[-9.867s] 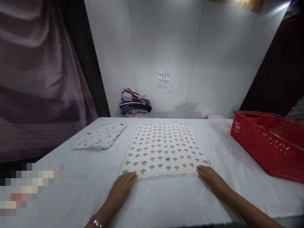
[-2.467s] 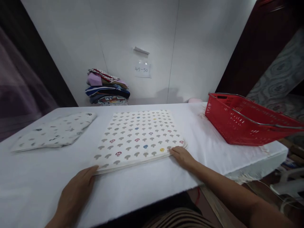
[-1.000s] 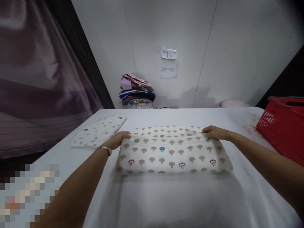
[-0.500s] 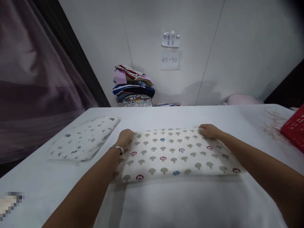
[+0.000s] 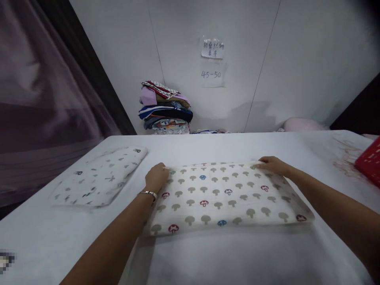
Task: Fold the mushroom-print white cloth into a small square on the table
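A folded white cloth with grey, red and blue mushroom prints [image 5: 215, 198] lies across the white table in front of me. At its far left corner my left hand [image 5: 156, 177] is closed on the edge, with a metal bracelet on the wrist. My right hand [image 5: 272, 165] pinches the far right corner between thumb and fingers. The cloth's far edge runs fairly straight between both hands. Its near edge faces me, with slack layers showing at the right side.
Left on the table [image 5: 190, 148] lies another folded white cloth with small dark prints [image 5: 102, 178]. A stack of folded fabrics [image 5: 166, 107] stands behind the table by the wall. A red item [image 5: 369, 162] sits at the right edge. Handwritten paper signs [image 5: 212, 61] hang on the wall.
My right hand has shifted slightly right along with its corner. The mushroom cloth's near edge sits a little closer to me, and the view has moved slightly.
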A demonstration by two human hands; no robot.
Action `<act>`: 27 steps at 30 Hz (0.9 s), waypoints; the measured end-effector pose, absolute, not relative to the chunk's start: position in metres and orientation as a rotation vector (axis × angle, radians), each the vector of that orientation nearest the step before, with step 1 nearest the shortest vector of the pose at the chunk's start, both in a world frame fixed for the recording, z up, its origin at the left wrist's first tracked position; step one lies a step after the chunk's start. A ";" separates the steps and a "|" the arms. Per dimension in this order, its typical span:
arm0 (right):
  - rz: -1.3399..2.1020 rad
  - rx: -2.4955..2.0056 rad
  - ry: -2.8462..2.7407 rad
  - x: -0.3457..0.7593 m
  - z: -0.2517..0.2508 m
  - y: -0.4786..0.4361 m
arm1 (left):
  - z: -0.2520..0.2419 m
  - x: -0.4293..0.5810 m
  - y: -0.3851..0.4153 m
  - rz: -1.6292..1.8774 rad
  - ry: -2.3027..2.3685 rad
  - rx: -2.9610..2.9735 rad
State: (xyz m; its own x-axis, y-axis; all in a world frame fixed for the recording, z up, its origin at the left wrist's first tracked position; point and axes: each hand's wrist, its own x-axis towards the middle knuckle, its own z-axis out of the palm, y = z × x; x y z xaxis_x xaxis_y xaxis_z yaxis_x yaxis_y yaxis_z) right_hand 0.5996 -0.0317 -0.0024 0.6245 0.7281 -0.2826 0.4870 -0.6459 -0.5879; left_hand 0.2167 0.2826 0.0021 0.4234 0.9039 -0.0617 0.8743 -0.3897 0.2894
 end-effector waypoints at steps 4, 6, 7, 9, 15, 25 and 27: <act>0.893 -2.272 -0.848 0.601 0.003 -0.043 | 0.019 0.220 0.290 -0.059 1.441 2.386; 0.910 -2.250 -0.828 0.600 0.003 -0.044 | 0.028 0.228 0.292 -0.160 1.375 2.397; 0.916 -2.245 -0.817 0.600 0.003 -0.045 | 0.032 0.233 0.291 -0.185 1.335 2.420; 0.934 -2.238 -0.790 0.601 0.003 -0.046 | 0.036 0.245 0.286 -0.190 1.239 2.482; 1.026 -2.221 -0.657 0.608 0.005 -0.058 | 0.033 0.275 0.266 -0.129 0.939 2.564; 0.691 -2.380 -0.793 0.599 -0.008 -0.055 | 0.017 0.307 0.242 0.089 0.754 2.383; 0.603 -2.432 -0.842 0.598 -0.014 -0.054 | 0.009 0.309 0.241 0.153 0.778 2.441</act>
